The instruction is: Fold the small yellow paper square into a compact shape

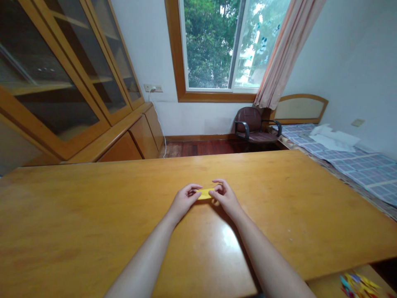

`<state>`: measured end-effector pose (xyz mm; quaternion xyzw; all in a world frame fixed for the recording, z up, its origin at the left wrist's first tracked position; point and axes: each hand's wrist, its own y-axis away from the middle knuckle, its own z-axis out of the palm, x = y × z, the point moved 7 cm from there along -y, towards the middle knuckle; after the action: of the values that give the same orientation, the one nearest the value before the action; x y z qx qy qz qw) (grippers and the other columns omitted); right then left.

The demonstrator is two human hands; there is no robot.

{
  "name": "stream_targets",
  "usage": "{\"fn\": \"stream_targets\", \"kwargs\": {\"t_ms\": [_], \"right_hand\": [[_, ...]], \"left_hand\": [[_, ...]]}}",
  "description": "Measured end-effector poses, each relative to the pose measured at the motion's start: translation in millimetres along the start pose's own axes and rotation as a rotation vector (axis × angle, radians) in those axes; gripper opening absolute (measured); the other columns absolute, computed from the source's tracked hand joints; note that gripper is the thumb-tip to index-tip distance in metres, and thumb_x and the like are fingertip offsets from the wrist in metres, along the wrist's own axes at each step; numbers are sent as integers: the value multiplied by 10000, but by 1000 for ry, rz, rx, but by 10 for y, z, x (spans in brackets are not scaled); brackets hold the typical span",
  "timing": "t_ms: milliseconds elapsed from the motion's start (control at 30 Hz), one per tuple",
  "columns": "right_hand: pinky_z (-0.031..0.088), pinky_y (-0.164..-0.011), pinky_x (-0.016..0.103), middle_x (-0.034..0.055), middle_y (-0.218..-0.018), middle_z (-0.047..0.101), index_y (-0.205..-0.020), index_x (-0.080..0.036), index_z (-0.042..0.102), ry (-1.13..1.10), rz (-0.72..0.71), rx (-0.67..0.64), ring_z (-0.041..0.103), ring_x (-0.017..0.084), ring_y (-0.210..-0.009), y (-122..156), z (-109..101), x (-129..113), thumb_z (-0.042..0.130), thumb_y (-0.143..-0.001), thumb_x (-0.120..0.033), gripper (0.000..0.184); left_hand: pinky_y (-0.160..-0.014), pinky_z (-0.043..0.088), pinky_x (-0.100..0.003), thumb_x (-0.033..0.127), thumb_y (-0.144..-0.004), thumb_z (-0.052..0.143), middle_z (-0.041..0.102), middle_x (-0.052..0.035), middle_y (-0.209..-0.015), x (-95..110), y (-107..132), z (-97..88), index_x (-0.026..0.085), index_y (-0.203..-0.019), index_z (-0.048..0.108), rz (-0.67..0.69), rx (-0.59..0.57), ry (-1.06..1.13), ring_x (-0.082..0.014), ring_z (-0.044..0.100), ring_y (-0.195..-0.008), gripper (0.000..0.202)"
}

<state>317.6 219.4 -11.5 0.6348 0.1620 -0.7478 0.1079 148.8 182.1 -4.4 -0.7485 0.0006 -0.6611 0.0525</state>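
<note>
Between my two hands is a small flat yellow strip (205,193), which looks like folded paper. My left hand (185,199) pinches its left end between thumb and fingers. At the other end, my right hand (226,198) grips it with the thumb on top, one finger stretched out above. The strip is held over the middle of the wooden table (124,223), and its ends are hidden under my fingers.
Several small colourful pieces (358,284), mostly yellow, lie on a lower surface at the bottom right. Beyond the table stand a glass-doored cabinet (102,97) on the left, an armchair (256,126) and a bed (344,159) on the right.
</note>
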Motion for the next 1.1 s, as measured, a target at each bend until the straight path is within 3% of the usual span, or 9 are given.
{"fn": "stream_targets", "kwargs": {"t_ms": [1100], "right_hand": [[409, -450, 186, -59, -711, 587, -1099, -209, 533, 10, 15, 6, 543, 79, -491, 12, -4, -16, 727, -756, -383, 430]], "left_hand": [[-798, 510, -286, 338, -759, 675, 704, -55, -914, 2, 13, -10, 158, -981, 689, 2, 9, -39, -191, 655, -854, 286]]}}
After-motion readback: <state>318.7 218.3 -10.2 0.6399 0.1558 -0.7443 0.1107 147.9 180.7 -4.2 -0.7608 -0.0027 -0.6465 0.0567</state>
